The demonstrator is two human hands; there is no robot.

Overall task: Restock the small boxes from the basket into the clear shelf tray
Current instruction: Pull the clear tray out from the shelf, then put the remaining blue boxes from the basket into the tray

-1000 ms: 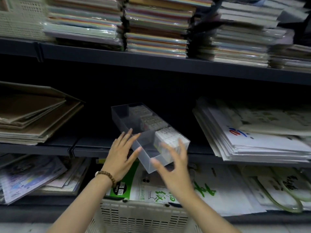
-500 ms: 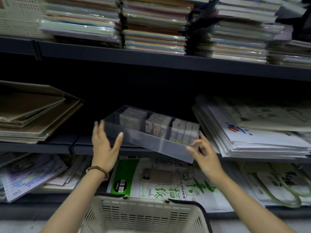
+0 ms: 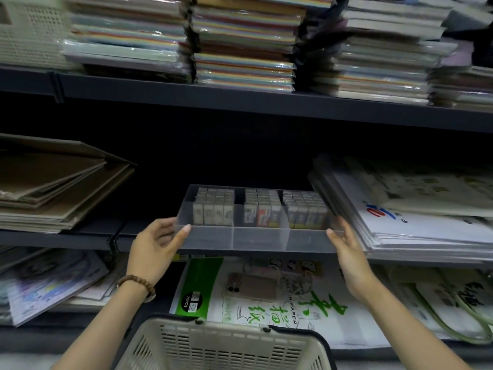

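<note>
Clear plastic shelf tray (image 3: 256, 239), centre frame, long axis left-right. Left hand (image 3: 154, 244) pinches left corner; right hand (image 3: 349, 249) flat-fingered against right end.

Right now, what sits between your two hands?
The clear tray of small boxes; left hand and right hand hold its ends. Head view shows it.

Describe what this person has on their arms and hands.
Both forearms are bare, no sleeves in view. Neither the left hand nor the right hand shows gloves or rings. The left wrist carries a brown bead bracelet, with a small pale item beside it.
</note>
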